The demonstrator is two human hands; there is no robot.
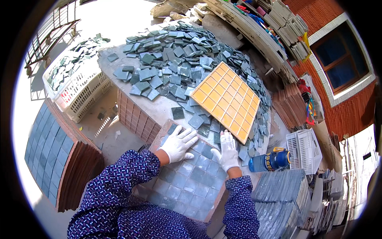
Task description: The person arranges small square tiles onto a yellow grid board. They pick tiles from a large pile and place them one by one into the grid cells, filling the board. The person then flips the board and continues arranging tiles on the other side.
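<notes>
Both my hands wear white gloves and rest on a tray of square grey-green stone tiles (187, 181) laid in rows in front of me. My left hand (178, 144) lies flat with its fingers spread over the upper left tiles. At the upper right edge, my right hand (227, 153) has its fingers stretched out and its thumb apart. Neither shows anything gripped. A yellow grid tray (229, 101) leans tilted on the heap just beyond my right hand. Past the tray's far edge, a big heap of loose stone tiles (175, 59) covers the table.
White plastic crates stand left (85, 95) and right (304, 149). A stack of tile-filled trays (49, 149) rises at left. Near my right arm are a blue bottle (270, 160) and stacked grey tile sheets (280, 195). A brown grid tray (137, 117) stands against the table's side.
</notes>
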